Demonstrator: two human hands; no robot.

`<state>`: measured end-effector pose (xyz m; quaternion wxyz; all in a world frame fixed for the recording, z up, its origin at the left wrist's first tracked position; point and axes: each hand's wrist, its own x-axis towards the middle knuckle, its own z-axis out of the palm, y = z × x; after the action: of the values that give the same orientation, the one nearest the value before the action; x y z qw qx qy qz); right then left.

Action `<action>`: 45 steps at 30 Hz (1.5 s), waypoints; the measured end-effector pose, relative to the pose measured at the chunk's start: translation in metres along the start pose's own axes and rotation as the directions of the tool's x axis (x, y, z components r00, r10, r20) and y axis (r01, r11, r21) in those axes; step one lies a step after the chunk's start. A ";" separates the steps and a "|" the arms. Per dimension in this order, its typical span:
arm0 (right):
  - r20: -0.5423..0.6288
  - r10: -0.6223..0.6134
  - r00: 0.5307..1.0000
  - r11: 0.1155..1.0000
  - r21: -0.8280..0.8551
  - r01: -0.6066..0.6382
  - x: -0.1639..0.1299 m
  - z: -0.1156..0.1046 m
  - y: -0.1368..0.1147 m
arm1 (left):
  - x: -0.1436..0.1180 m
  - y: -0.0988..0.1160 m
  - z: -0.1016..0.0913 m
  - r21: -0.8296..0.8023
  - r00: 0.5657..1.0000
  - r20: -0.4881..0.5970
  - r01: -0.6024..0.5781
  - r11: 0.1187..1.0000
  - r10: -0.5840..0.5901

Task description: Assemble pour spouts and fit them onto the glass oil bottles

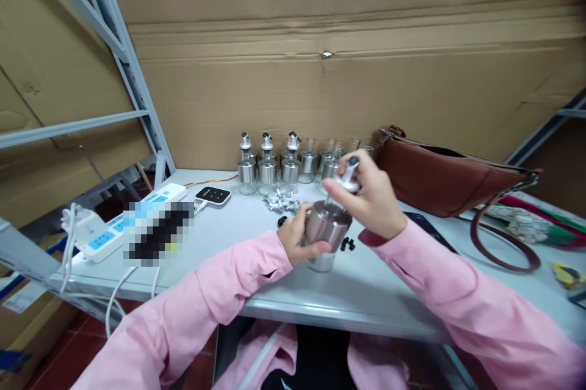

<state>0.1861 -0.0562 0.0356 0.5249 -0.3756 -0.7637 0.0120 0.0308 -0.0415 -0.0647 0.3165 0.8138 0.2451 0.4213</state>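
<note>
Just below the frame's centre, the left hand's [296, 238] fingers wrap round a clear glass bottle with a silver metal sleeve [326, 228], seemingly to steady it, while the right hand [376, 201] closes its fingers round a silver, black-tipped pour spout [349, 179] at the top, likely for control. Similar glass-and-metal bottles [268, 173] stand behind, mid-frame, apparently lined up out of the hands' way.
</note>
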 end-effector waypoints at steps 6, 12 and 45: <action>-0.369 -0.053 0.928 0.989 -0.147 -0.002 0.047 -0.024 0.021 | 0.006 -0.005 0.004 -0.246 0.976 -0.166 0.094 0.965 -0.138; -0.292 0.140 0.946 0.930 -0.290 -0.227 0.065 0.006 0.073 | 0.017 -0.005 -0.008 -0.383 0.876 -0.442 0.010 0.924 -0.193; 0.634 0.489 0.599 0.868 -0.419 -0.266 -0.022 0.027 0.071 | 0.021 -0.003 -0.056 0.880 0.986 -0.045 0.116 0.460 -0.162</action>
<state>0.2078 -0.0077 -0.0228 0.1069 -0.5646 -0.8022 0.1624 -0.0056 -0.0080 -0.0313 -0.1073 0.8469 0.4849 0.1900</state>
